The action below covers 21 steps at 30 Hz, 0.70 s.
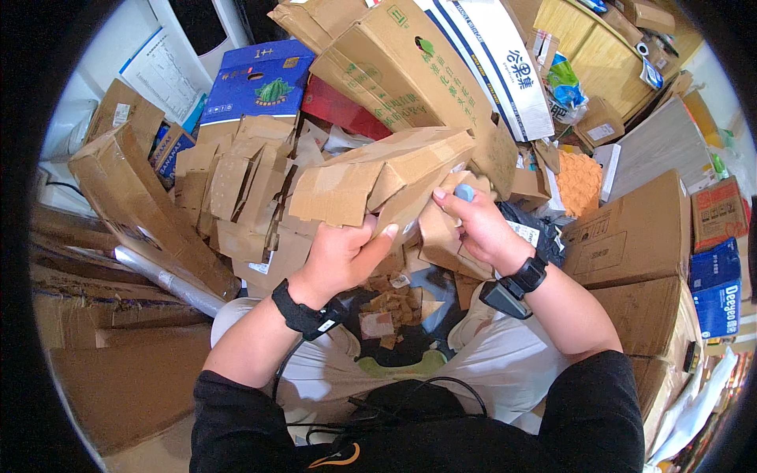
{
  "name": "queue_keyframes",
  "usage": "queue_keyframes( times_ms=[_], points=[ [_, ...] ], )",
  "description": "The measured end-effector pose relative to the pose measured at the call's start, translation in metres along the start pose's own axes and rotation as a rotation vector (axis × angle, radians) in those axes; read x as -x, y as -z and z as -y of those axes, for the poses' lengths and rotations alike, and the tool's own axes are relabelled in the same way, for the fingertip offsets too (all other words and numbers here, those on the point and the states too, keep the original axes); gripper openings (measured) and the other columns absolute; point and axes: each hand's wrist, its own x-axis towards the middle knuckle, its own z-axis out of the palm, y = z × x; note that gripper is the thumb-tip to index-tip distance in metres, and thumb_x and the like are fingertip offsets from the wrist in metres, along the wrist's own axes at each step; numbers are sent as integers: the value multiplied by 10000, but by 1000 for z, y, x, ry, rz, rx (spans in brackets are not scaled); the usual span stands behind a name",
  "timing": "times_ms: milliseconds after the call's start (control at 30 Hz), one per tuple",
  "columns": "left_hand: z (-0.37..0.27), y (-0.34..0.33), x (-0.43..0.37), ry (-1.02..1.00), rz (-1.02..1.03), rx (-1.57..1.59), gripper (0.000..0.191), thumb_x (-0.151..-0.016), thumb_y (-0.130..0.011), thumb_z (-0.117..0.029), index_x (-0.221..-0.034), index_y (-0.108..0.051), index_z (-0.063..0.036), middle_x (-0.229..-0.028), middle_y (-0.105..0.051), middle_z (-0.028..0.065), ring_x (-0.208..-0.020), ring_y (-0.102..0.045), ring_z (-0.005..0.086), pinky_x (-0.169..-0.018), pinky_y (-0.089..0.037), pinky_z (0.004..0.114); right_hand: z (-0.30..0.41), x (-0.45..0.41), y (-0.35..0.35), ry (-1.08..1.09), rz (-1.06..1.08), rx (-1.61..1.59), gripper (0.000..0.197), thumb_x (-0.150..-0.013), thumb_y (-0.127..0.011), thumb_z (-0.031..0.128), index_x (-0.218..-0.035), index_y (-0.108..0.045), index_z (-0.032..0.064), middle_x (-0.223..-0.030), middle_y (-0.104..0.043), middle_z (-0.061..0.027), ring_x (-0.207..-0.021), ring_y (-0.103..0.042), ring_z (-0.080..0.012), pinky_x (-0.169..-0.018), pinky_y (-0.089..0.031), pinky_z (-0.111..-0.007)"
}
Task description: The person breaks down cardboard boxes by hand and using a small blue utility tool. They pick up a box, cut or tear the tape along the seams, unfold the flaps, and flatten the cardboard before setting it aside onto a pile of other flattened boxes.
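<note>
My left hand (pixel 349 254) grips the near edge of a creased brown cardboard box (pixel 414 159), thumb on top, just below a torn flap. On the right side, my right hand (pixel 488 230) is closed around a small tool with a blue rounded end (pixel 464 192) that shows beside the thumb; the rest of it is hidden in the fist. The right thumb is at the edge of the cardboard. Bent cardboard (pixel 437 236) hangs beneath, between both hands. Torn cardboard scraps (pixel 390 307) lie on the floor below, between my legs.
Flattened cardboard (pixel 248 171) is stacked ahead on the left, before a blue watermelon carton (pixel 260 83). A tall carton (pixel 402 77) and a white carton (pixel 497 65) lean ahead. Large boxes (pixel 627 236) stand at right. A long box (pixel 154 213) and a plastic-wrapped roll (pixel 171 284) lie left.
</note>
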Motion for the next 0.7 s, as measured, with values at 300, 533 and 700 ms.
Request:
queue_keyframes(
  times_ms=[300, 533, 700],
  points=[
    [9, -2, -5, 578, -235, 802, 246, -952, -568, -93, -1144, -633, 47, -1048, -668, 72, -930, -624, 125, -843, -493, 271, 12, 30, 15, 455, -164, 668, 270, -891, -653, 161, -670, -598, 16, -593, -566, 30, -567, -508, -50, -503, -399, -245],
    [11, -6, -9, 712, -371, 1028, 257, -942, -565, -96, -1140, -607, 63, -1102, -665, 124, -978, -653, 188, -856, -524, 319, 16, 43, 23, 591, -81, 509, 139, -876, -639, 102, -822, -680, -20, -700, -638, 18, -635, -538, -40, -555, -429, -236],
    [10, -6, -11, 750, -418, 1075, 257, -944, -569, -96, -1140, -616, 63, -1090, -668, 119, -970, -649, 174, -851, -517, 309, 20, 40, 33, 557, -18, 473, 133, -877, -637, 107, -855, -699, -9, -729, -649, 15, -647, -549, -43, -569, -436, -231]
  ],
)
